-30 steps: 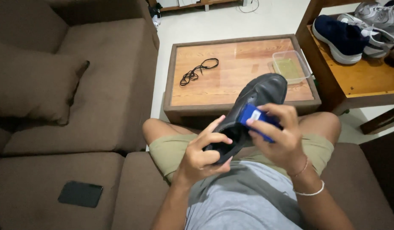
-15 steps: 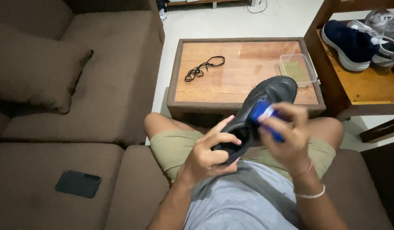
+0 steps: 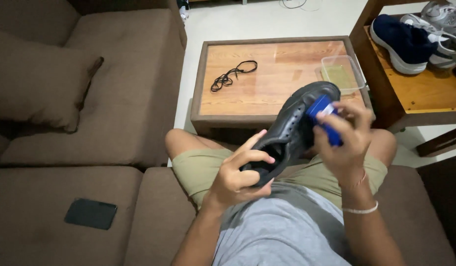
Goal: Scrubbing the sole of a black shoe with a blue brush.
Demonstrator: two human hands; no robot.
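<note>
A black leather shoe (image 3: pixel 293 123) without laces rests over my lap, toe pointing away toward the table. My left hand (image 3: pixel 240 170) grips it at the heel opening, thumb along the rim. My right hand (image 3: pixel 343 138) holds a small blue brush or sponge block (image 3: pixel 325 119) pressed against the shoe's side near the toe. I sit on a brown sofa in green shorts and a grey shirt.
A low wooden table (image 3: pixel 272 103) stands ahead with black laces (image 3: pixel 231 76) and a clear plastic tub (image 3: pixel 342 74) on it. A wooden shelf (image 3: pixel 420 93) at right carries a navy sneaker (image 3: pixel 403 42) and a grey one. A dark phone (image 3: pixel 91 214) and a cushion (image 3: pixel 38 81) lie on the sofa.
My right hand has slid the blue block along the shoe's side toward the toe. The view has shifted a little; my left hand keeps its hold on the heel.
</note>
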